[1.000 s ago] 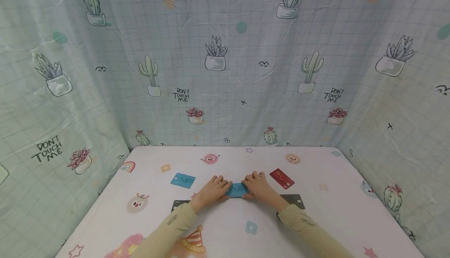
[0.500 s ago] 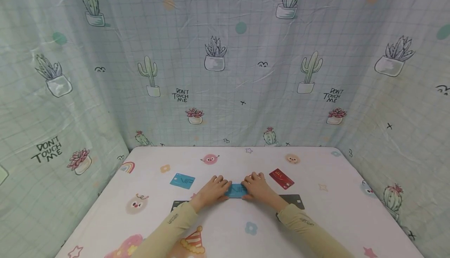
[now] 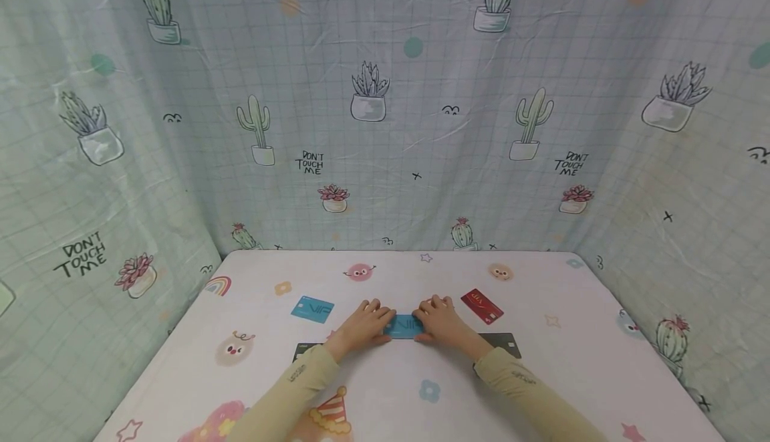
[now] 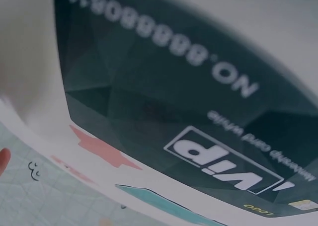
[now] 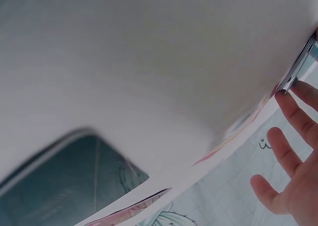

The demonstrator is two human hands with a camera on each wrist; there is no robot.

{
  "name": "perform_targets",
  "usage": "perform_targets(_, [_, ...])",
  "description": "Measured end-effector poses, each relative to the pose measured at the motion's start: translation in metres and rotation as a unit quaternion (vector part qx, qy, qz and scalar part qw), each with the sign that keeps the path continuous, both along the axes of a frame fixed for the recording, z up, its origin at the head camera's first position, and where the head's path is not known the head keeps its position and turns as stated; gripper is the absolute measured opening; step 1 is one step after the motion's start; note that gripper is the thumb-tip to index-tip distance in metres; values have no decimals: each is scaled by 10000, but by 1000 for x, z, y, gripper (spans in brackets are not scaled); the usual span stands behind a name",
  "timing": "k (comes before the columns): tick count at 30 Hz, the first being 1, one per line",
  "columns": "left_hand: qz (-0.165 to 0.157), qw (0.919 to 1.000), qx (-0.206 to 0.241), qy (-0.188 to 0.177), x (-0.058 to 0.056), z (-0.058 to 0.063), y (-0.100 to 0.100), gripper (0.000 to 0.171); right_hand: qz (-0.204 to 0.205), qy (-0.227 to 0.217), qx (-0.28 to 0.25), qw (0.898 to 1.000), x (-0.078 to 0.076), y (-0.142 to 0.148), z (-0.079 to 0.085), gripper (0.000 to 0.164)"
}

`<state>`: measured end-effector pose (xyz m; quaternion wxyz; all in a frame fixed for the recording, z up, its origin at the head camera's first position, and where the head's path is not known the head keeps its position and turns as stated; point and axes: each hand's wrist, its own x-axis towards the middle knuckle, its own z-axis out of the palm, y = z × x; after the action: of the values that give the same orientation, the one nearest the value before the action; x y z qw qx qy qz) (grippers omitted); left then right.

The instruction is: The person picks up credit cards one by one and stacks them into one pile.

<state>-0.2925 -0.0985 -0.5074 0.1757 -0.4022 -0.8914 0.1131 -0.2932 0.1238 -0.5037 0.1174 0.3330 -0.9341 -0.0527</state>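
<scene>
A blue VIP card [image 3: 404,326] lies at the middle of the table, on top of a thin stack of cards [image 5: 299,64] whose edge shows in the right wrist view. My left hand [image 3: 365,323] holds the stack at its left end, thumb in front and bent fingers behind. At the right end, my right hand [image 3: 440,320] holds it in the same manner. In the right wrist view two fingertips touch the stack's edge, while the other fingers stand apart from it. Only one fingertip [image 4: 3,160] of the left hand appears in the left wrist view.
Another blue card [image 3: 313,309] lies to the left and a red VIP card [image 3: 482,306] to the right. Black cards lie partly under each forearm, one at left [image 3: 305,349], one at right [image 3: 505,342]. Patterned curtains [image 3: 385,128] enclose the white printed table [image 3: 385,402].
Both hands keep their hold at the ends of the stack. The blue card shifts very slightly left between them; the other cards stay where they were.
</scene>
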Motion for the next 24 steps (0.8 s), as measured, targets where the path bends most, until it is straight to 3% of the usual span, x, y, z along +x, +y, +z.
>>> perform_targets(11, [75,9994,121,-310,1,1,1,53,-36,-151,-30,9999,-1,0,2,54])
perform_targets(24, [133,9993,58,-349,1,0,2,53,-105,-251,-15,9996,0,-1,2,55])
